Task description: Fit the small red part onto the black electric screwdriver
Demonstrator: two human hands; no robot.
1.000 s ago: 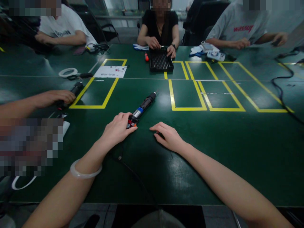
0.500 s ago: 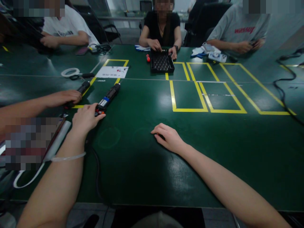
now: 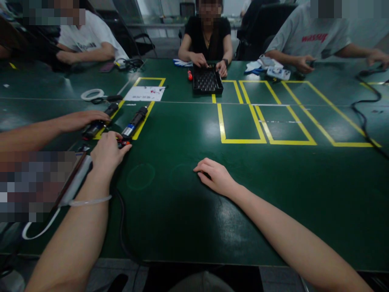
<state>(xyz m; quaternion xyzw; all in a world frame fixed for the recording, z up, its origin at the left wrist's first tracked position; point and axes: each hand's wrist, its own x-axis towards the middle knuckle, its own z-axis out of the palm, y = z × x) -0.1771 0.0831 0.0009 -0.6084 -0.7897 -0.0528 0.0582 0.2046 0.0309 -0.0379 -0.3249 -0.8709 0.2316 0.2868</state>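
My left hand (image 3: 107, 151) is closed round the rear end of a corded electric screwdriver (image 3: 133, 123), black with a silver and blue label. The screwdriver lies slanted on the green table, its tip pointing away from me over a strip of yellow tape. Orange-red parts show at its rear, beside my thumb. My right hand (image 3: 216, 175) rests on the tabletop in the middle, fingers loosely bent and thumb apart, holding nothing. Just left of my screwdriver, a co-worker's hand (image 3: 91, 117) lies on a second black electric screwdriver (image 3: 105, 117).
A black cable (image 3: 122, 227) runs along my left forearm to the table edge. Beyond are a white paper (image 3: 145, 93), a tape roll (image 3: 92, 95) and yellow tape outlines (image 3: 243, 141). Across the table, a person handles a black tray (image 3: 208, 86); other people sit on both sides.
My left hand and its screwdriver have shifted slightly left and nearer me, onto the tape strip. My right hand stays put. At far right, a person's arm has stretched out toward a cable.
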